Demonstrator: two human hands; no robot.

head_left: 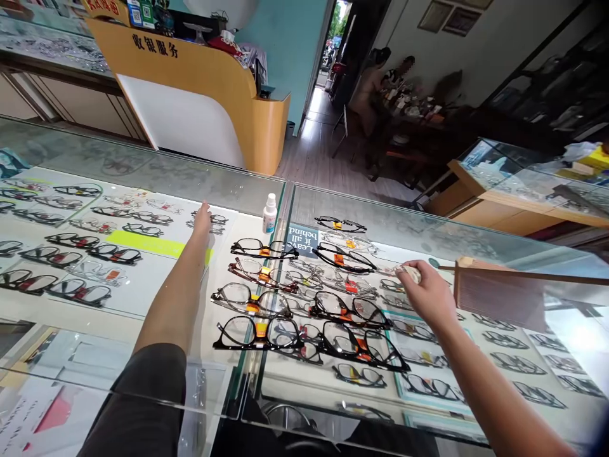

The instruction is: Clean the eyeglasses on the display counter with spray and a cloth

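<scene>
My left hand (203,221) reaches out over the left glass counter, seen nearly edge-on; its fingers are mostly hidden. My right hand (428,293) is closed on a crumpled whitish cloth (413,274) above the right counter. Left of it, on the glass, lie two columns of eyeglasses with orange and yellow lens tags. The nearest are a black pair (261,331) in the left column and a larger black pair (359,346) in the right one. A black pair (343,259) lies closest to my right hand. Behind the left column stands a small white bottle (269,214).
Rows of eyeglasses show under the glass counter (118,317) on both sides. A brown tray-like box (504,295) stands right of my right hand. Beyond are a wooden cashier desk (200,70), a doorway and two people at a cluttered table.
</scene>
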